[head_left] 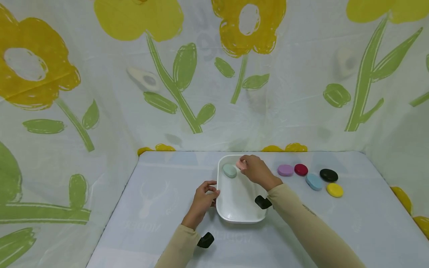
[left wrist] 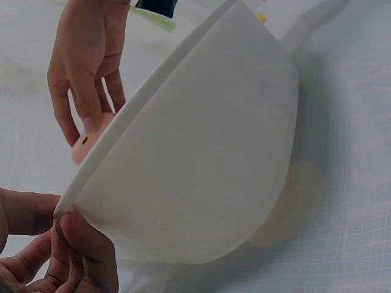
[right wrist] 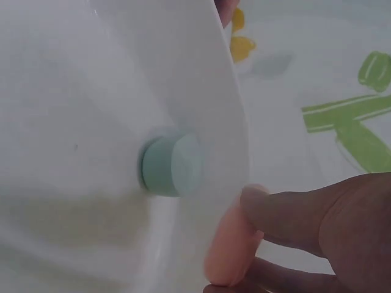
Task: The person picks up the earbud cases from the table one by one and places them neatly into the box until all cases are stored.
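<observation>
A white rectangular tub (head_left: 239,199) with rounded corners stands on the table. My left hand (head_left: 202,199) pinches its left rim between thumb and fingers, which the left wrist view shows close up at the rim (left wrist: 91,168). Over the tub's far end, my right hand (head_left: 256,169) holds a smooth pink oval piece (right wrist: 233,247) between thumb and fingers. A small dark mark shows on that pink piece in the left wrist view. Inside the tub, near its far left corner, lies a pale green oval piece (head_left: 229,171) with a flat top and thick side.
Right of the tub lie several similar oval pieces: purple (head_left: 285,170), red (head_left: 301,169), light blue (head_left: 314,182), black (head_left: 329,175) and yellow (head_left: 335,190). A flower-printed curtain (head_left: 234,123) hangs behind the white-covered table (head_left: 161,223). Each wrist carries a black device.
</observation>
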Motion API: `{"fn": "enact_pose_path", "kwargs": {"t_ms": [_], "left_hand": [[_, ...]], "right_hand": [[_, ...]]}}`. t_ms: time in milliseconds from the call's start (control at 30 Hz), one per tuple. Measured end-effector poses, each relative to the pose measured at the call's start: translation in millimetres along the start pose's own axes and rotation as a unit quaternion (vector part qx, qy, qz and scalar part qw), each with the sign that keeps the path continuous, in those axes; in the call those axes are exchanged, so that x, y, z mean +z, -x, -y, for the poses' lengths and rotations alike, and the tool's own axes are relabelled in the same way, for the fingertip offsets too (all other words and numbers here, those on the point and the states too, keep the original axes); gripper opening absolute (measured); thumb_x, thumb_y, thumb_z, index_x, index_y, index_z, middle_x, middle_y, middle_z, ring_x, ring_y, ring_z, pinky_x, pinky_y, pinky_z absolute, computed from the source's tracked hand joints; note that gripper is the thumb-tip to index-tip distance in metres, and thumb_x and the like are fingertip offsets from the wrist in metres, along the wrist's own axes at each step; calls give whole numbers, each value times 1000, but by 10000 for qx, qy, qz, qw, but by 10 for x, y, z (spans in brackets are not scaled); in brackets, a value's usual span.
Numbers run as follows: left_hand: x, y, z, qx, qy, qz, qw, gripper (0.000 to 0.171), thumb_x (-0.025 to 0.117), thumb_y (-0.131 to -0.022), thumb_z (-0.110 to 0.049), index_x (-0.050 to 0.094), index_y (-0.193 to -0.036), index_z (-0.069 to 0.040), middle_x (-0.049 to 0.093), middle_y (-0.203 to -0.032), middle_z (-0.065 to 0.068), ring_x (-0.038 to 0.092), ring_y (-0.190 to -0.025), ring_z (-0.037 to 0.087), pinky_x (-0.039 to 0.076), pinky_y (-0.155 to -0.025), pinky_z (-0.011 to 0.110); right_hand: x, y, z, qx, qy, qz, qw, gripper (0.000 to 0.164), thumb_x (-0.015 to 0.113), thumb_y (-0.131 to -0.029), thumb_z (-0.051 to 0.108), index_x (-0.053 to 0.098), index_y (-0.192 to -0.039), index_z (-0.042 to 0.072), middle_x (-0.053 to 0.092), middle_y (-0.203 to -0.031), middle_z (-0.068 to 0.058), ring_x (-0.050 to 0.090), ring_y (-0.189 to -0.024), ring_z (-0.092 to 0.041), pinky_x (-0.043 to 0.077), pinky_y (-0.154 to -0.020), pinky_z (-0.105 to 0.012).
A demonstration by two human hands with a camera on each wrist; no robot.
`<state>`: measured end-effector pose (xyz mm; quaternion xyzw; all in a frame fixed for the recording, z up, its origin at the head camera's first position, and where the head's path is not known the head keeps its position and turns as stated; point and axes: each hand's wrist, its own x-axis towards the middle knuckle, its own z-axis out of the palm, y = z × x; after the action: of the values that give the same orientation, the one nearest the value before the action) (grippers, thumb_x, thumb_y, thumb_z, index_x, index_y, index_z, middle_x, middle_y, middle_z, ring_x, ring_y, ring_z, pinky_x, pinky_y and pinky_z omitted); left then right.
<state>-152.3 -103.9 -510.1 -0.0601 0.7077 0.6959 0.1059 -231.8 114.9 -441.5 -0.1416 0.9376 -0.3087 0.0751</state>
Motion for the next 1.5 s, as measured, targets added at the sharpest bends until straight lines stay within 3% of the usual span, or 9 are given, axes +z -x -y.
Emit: {"fn": "enact_pose_path", "kwargs": {"t_ms": [200,500,967,1167,1300,1500], "left_hand": [[8,12,-9,-26,5,-19,10000,43,66,-102,-4,53,-142,6,58,-105,10,57,-63,17,53,-59,28],[16,11,-5,-26,-6,-17,10000,44,66,-102,-4,53,-143,6,58,-104,9,58,-63,17,53,-58,28],[8,-6,-7,9,-14,-27,10000,42,66,-102,-3,54,-142,6,58,-104,11,58,-64,18,53,-58,28],[5,13,-25,-42,-16,-35,10000,42,66,-103,-3,54,-142,6,58,-105,11,58,-64,18,53,-58,28],[6,18,-27,-35,-29,-48,10000,42,66,-103,-3,54,-142,6,57,-105,11,59,-65,19,53,-58,28],[13,17,-26,-28,-63,-62,10000,42,66,-102,-3,55,-142,5,59,-104,10,57,-64,18,53,-57,29]], "right_hand": [[58,-70,-25,161,144,168,9996,37,65,-101,6,64,-136,-6,67,-135,-23,65,-120,-37,53,-105,-52],[125,-152,-60,395,90,327,9986,37,53,-107,13,62,-136,-9,65,-139,-24,65,-119,-36,53,-105,-51],[188,-231,-104,220,649,184,9975,29,67,-101,3,65,-126,-12,68,-127,-25,63,-110,-35,51,-107,-49],[198,-201,-130,213,487,97,9985,32,64,-99,0,64,-129,-14,66,-131,-29,63,-122,-40,49,-110,-50],[138,-110,-131,206,183,-82,9996,34,63,-102,0,63,-135,-10,64,-135,-29,59,-129,-43,47,-111,-54],[-31,68,-258,-114,-127,-1027,9946,33,67,-99,-4,65,-131,-7,66,-129,-26,64,-117,-43,55,-100,-56]]}}
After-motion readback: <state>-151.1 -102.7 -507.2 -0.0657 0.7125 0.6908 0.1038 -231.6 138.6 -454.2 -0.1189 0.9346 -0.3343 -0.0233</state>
